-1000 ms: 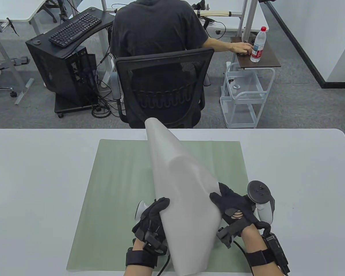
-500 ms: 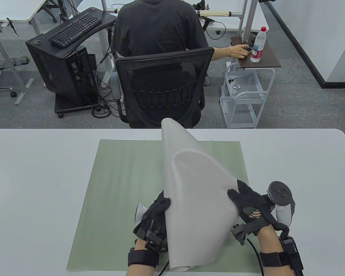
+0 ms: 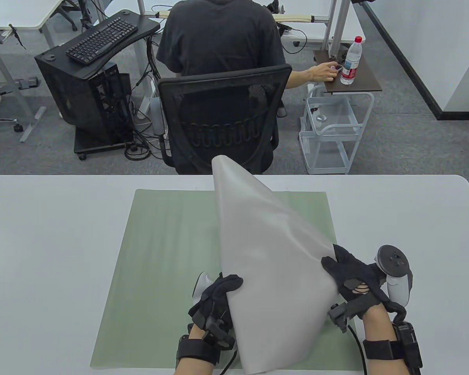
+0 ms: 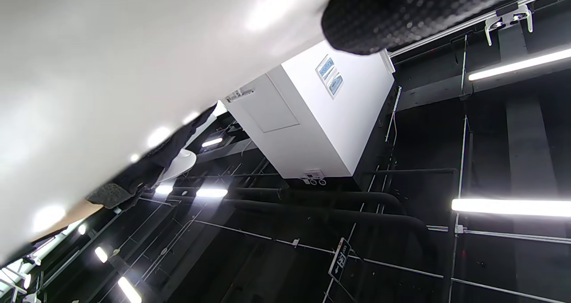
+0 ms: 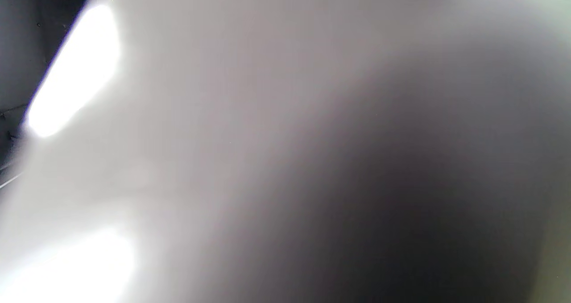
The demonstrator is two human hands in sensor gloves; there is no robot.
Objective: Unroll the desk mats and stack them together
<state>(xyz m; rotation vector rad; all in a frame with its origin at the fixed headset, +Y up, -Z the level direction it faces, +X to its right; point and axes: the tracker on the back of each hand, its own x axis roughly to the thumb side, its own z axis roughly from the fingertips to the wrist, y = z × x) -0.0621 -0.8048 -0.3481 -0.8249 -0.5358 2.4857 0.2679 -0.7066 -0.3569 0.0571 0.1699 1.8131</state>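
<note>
1. Your left hand [image 3: 219,297] grips the near left edge of the grey mat [image 3: 269,265], and your right hand [image 3: 349,273] holds its right edge, so the sheet stands lifted and spread between them.
2. The green mat [image 3: 168,273] lies flat on the table [image 3: 43,254] directly underneath, ready as the stack's base.
3. Holding it raised likely lets you line up edges before laying it down.

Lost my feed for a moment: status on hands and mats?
Both hands, left and right, grip grey mat, lifted and partly curled. Green mat flat beneath. Nothing in the way.
</note>
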